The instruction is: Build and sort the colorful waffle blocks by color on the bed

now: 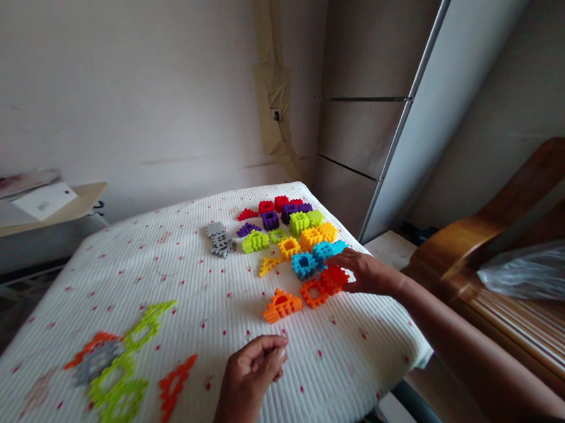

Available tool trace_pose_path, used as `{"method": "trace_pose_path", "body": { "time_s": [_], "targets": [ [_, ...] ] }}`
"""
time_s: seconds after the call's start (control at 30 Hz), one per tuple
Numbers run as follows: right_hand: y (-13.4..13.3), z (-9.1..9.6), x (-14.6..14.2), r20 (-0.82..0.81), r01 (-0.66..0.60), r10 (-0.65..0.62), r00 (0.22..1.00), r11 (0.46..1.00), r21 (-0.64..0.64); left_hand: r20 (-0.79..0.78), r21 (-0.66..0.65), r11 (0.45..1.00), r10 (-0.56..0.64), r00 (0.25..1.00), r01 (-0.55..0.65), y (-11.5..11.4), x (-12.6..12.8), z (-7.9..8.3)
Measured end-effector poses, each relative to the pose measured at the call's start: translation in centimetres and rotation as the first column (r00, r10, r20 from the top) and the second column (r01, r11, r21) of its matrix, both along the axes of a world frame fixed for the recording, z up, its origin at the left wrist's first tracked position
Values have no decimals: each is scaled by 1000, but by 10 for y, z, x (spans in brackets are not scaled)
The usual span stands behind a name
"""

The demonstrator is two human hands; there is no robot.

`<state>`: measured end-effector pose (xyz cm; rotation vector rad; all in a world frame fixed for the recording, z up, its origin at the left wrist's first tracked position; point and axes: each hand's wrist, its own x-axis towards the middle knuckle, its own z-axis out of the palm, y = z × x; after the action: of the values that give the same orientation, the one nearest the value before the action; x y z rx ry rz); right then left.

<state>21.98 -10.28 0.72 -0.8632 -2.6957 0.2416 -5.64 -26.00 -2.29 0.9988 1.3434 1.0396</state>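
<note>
risk: r hand [370,273] has fingers spread, touching red waffle block [333,280], not clearly gripping. a careless push cd shove it into orange block [313,292] & blue blocks [305,265], breaking up the cluster. soft quilted white cover [172,288] gives, so anything stacked cd tip. pieces look chunky, bright, lattice-sided, bunched mid-cover. l hand [254,373] curled narrow, apart from them, near the front; can't tell if it holds anything.

A white ribbed, red-flecked mattress [182,288] carries a far cluster of multicoloured interlocking plastic blocks [289,243], with flat lime, orange and grey lattice pieces [121,416] lying near left.
</note>
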Motion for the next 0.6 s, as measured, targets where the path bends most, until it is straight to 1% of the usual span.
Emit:
{"method": "trace_pose_path", "body": {
  "time_s": [0.2,0.33,0.47,0.53,0.6],
  "targets": [
    [2,-8,4,-10,-4,4,1000,999,47,65,-6,999,32,997,-31,0,3,4],
    [8,-20,9,-42,-14,18,999,996,88,94,10,999,47,994,-48,1,3,3],
    [16,-31,16,-30,-30,34,999,993,111,92,16,997,78,993,-79,-3,-2,-1],
    [19,-34,20,-28,-49,54,998,988,149,65,54,994,92,994,-96,-8,-8,0],
    [20,-34,25,-62,-61,77,995,972,226,-28,157,980,125,992,-119,-13,-20,3]
  ]
}}
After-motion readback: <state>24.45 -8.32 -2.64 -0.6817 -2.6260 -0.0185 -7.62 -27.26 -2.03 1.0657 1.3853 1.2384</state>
